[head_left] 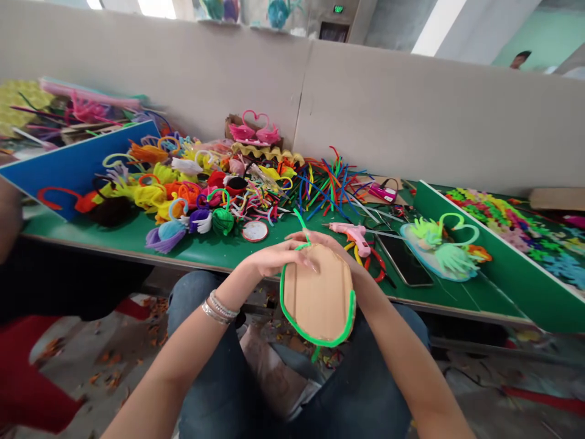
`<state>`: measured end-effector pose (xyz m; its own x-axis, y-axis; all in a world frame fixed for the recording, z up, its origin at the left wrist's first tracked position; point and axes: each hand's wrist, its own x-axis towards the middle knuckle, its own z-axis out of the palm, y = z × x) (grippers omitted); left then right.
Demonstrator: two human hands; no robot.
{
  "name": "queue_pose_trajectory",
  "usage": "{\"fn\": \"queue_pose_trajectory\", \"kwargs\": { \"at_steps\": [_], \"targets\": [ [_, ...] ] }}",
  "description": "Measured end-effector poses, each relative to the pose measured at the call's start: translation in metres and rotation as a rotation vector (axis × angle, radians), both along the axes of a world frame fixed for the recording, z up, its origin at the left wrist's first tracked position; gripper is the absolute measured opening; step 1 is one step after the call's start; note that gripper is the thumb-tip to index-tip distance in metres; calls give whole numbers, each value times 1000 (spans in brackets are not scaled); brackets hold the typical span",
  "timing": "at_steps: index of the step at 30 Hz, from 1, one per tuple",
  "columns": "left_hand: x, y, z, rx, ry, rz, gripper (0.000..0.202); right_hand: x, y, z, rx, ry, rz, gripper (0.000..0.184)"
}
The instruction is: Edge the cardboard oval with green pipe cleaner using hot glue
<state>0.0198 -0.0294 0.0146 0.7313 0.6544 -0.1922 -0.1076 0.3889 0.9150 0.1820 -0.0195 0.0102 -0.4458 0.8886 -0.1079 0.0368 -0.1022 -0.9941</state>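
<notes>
I hold an oval cardboard piece (320,299) over my lap, edged with a bright green pipe cleaner (287,305). My left hand (278,259) rests on its upper left, fingers pressed along the green edge near the top. My right hand (340,247) is mostly hidden behind the cardboard and grips its upper right rim. A loose end of the green pipe cleaner sticks up above my fingers. Silver bracelets (220,308) circle my left wrist.
On the green table (137,241) lie a heap of colourful pipe-cleaner crafts (183,189), loose pipe cleaners (324,183), a pink glue gun (354,235), a dark phone (404,259), a small round lid (255,231) and a green heart craft (443,247). Another person's sleeve (27,366) is at left.
</notes>
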Motion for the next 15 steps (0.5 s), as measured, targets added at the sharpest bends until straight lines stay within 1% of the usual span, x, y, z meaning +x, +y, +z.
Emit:
{"fn": "queue_pose_trajectory", "kwargs": {
  "at_steps": [1, 2, 4, 6, 7, 9, 11, 13, 15],
  "targets": [
    [3, -2, 0, 13, 18, -19, 18, -4, 0, 0, 22, 11, -34, 34],
    [5, -3, 1, 26, 31, -28, 18, -4, 0, 0, 58, 40, -104, 31],
    [5, -2, 2, 55, 45, -17, 21, 7, 3, 4, 147, 140, -309, 28],
    [2, 1, 2, 103, 57, 57, 26, 28, 6, 10, 223, 257, -485, 25],
    [-1, 4, 2, 136, 70, 111, 28, 40, 7, 14, 260, 274, -519, 25],
    [-8, 8, 3, 220, 122, 208, 30, 60, 5, 22, 314, 230, -531, 25],
    [-15, 12, 4, 325, 204, 284, 30, 71, 1, 27, 315, 146, -499, 28],
    [-20, 13, 6, 442, 308, 342, 29, 73, -5, 30, 262, 48, -415, 34],
    [-23, 14, 7, 555, 412, 390, 30, 69, -11, 30, 225, -52, -305, 36]
  ]
}}
